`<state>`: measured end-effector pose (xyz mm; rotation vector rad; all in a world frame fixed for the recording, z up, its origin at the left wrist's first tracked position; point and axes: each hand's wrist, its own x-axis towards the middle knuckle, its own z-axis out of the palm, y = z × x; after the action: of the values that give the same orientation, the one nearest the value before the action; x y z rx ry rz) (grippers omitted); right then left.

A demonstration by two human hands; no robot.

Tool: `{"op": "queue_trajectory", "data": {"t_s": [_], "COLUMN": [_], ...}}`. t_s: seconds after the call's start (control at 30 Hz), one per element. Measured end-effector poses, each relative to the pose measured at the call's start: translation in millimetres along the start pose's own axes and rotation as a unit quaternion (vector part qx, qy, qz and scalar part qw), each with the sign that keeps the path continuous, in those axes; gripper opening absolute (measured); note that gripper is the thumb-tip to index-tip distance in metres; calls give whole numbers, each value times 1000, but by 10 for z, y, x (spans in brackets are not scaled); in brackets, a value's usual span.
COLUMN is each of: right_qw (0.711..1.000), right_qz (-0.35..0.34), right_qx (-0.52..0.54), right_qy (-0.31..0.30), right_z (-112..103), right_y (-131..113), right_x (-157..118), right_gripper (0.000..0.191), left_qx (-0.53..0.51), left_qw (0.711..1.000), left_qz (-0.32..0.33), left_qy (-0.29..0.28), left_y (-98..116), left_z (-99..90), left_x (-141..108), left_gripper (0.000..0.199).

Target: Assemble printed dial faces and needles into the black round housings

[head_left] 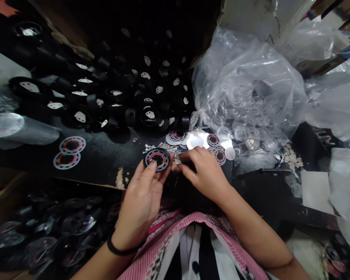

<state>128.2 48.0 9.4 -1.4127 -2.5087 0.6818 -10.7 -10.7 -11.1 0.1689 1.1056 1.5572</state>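
My left hand (144, 194) grips a round black gauge (157, 160) whose dial has red, white and yellow rings, its thumb lying on the face. Just right of it, my right hand (205, 171) has its thumb and fingertips pinched together near some small white pieces; what they hold is too small to make out. Behind the gauge lies a pile of thin white pointers (166, 146). Loose printed dial discs (179, 135) and a shiny disc (197, 140) rest past the fingers of the right hand.
Many black gauge housings (150, 114) with white plates fill the back left. A plastic bag (245, 66) of clear rings stands back right. Two dial discs (67, 160) lie left, beside a wrapped roll (32, 130). A box of assembled gauges (72, 221) sits below, left.
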Motion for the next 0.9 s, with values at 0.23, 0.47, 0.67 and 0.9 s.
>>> {"op": "queue_trajectory", "data": {"t_s": [0.23,0.47,0.67,0.9], "right_qw": [999,971,972,974], "right_qz": [-17,-5,20,35], "right_qx": [-22,235,227,214], "right_qy": [26,54,64,61], "right_z": [-38,-143,-173,-196], "right_y": [10,12,-45,-38], "right_x": [-59,-130,-173,-187], "right_gripper": [17,9,11,11], "left_qx": [31,53,158,167], "left_qw": [999,998,985,981], "left_qz": [-29,-15,-35,-36], "left_qy": [4,3,-61,-92], "left_y": [29,6,-172,-144], "left_z": [79,85,43,51], "left_x": [-99,-64,-42,-67], "left_gripper": [18,28,36,38]}}
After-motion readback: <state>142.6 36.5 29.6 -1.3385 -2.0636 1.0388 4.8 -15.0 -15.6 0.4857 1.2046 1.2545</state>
